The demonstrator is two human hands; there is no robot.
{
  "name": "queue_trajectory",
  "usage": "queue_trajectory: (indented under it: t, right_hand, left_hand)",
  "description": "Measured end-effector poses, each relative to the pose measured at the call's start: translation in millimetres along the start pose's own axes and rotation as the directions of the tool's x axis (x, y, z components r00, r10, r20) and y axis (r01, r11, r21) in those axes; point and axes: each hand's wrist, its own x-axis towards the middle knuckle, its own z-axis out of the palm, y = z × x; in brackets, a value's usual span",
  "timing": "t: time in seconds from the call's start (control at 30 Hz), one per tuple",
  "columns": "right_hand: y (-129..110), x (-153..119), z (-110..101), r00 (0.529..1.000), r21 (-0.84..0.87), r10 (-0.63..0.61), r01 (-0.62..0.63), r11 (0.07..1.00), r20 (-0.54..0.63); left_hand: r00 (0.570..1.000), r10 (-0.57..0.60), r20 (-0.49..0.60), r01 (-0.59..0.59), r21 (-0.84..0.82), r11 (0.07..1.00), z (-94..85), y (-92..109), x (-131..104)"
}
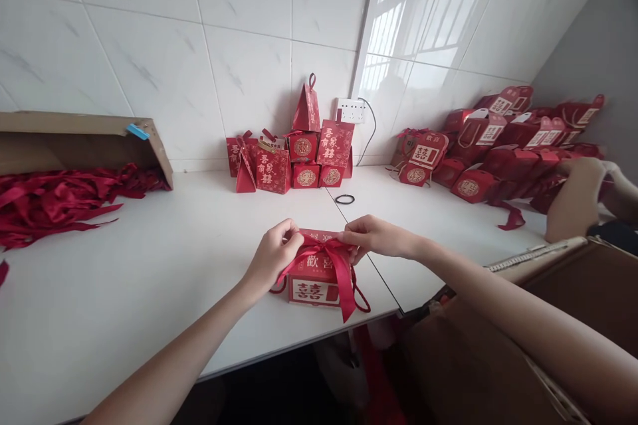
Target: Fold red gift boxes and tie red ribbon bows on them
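A red gift box (302,272) with gold lettering and a white label stands near the table's front edge, a red cord handle hanging at each side. Across its top runs a red ribbon (343,282) tied in a bow, one tail draping down the front. My left hand (279,251) pinches the ribbon at the bow's left side. On the other side, my right hand (366,237) has its thumb and fingers closed on the ribbon's right loop. The box's back is hidden.
Red ribbons (74,202) spill from a cardboard box (162,153) at left. Several red boxes (305,146) stand by the wall, near a black ring (345,199) and a socket (350,109). More boxes (498,146) pile at right, beside another person's arm (573,202). An open carton (558,305) sits front right.
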Motion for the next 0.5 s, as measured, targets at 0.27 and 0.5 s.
queue_trajectory:
  t: [0.27, 0.5]
  right_hand:
    - [0.8, 0.5, 1.8, 0.999, 0.019, 0.04, -0.04, 0.999, 0.015]
    - [1.2, -2.6, -3.8, 0.994, 0.056, 0.057, -0.062, 0.997, 0.095]
  left_hand:
    - [0.999, 0.042, -0.008, -0.04, 0.141, 0.989, 0.0, 0.6, 2.8]
    - [0.999, 0.051, 0.005, -0.052, 0.066, 0.996, 2.1, -9.4, 1.1]
